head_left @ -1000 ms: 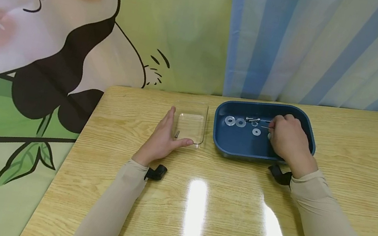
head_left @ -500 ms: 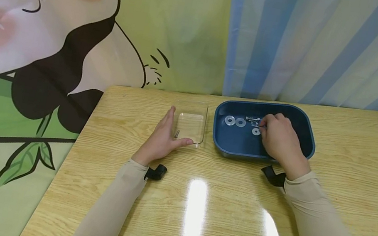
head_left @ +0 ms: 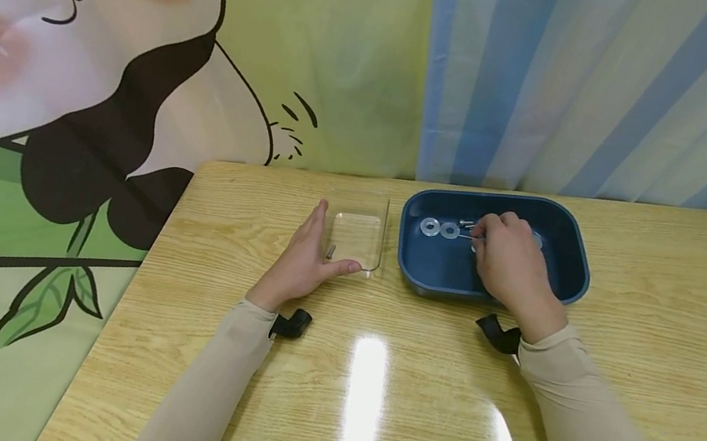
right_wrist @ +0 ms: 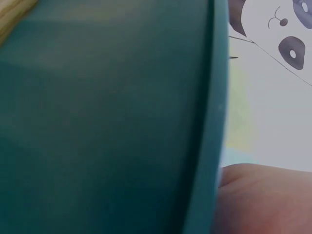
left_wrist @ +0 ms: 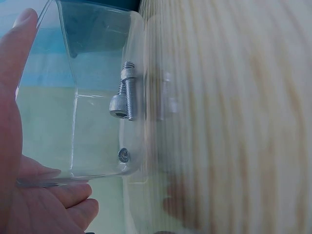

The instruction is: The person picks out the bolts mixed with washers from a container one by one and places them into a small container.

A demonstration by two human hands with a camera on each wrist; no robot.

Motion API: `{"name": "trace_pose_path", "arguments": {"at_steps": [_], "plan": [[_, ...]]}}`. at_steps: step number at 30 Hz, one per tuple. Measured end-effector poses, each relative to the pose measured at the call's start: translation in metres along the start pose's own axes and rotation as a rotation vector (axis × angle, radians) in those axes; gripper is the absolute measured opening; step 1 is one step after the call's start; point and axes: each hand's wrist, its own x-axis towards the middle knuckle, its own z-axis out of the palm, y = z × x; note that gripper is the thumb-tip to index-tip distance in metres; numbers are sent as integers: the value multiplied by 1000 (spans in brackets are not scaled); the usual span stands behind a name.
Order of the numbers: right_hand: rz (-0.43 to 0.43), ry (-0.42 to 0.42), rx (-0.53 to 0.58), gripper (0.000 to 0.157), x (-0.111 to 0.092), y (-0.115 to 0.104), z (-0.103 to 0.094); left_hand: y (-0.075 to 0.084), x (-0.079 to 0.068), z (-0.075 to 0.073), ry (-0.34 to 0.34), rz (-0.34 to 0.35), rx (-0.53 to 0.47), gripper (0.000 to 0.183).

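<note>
In the head view my left hand [head_left: 302, 263] rests beside a clear plastic box [head_left: 355, 240], its straight fingers along the left side and its thumb at the front edge. Inside the box, the left wrist view shows socket-head bolts [left_wrist: 127, 92] and a small round metal end [left_wrist: 124, 155]. My right hand [head_left: 512, 263] reaches into a blue tray [head_left: 437, 271] and pinches a thin silver rod-like piece [head_left: 466, 237] that points left; its kind is unclear. Flat washers [head_left: 430, 226] and bolts [head_left: 466, 224] lie left of the fingers. The tray wall hides the right fingertips in the right wrist view.
A wooden table [head_left: 420, 406] carries both containers, the box standing left of the tray. Behind the table's back edge hang a panda-print cloth [head_left: 327, 50] and a striped curtain [head_left: 562, 84].
My right hand has moved left inside the tray with the thin silver piece, now covering part of the hardware there. The left hand and clear box have stayed in place.
</note>
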Motion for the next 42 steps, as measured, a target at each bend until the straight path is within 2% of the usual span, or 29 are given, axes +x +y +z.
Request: {"name": "trace_pose_path", "arguments": {"at_steps": [28,42], "plan": [[-98,1,48,13,-1,-30,10,0,0,1,1,-2,13,124],[-111,12,73,12,-1,-45,18,-1,0,1,1,2,9,125]]}}
